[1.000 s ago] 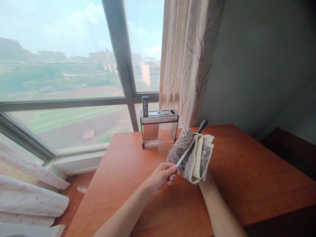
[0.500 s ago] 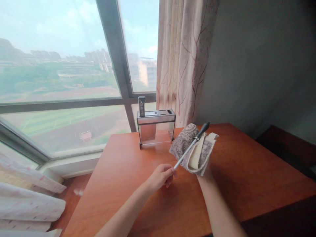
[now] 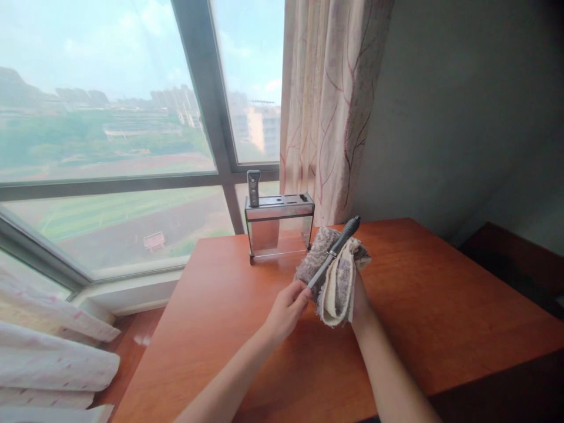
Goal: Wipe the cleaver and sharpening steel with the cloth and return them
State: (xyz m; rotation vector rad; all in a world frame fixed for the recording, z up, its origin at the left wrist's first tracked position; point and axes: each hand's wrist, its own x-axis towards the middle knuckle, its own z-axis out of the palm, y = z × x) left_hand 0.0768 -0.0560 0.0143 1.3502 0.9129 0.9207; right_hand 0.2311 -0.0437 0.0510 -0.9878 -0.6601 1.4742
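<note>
My left hand pinches the lower end of a sharpening steel, a thin grey rod with a black handle that points up and to the right. My right hand is closed around a folded cloth, fluffy grey-brown on one side and cream on the other; most of its fingers are hidden behind the fabric. The rod lies across the cloth, between its folds. Beyond the hands, a clear-sided knife block stands upright, with one dark-handled knife in its left slot.
All this is above a reddish-brown wooden table. A window rises behind and to the left, with a patterned curtain beside it. Another curtain hangs at the lower left. A dark wall stands to the right.
The cloth and the steel have moved a little left and closer to my left hand. The cloth's folds have shifted around the rod, and the handle sits slightly further left.
</note>
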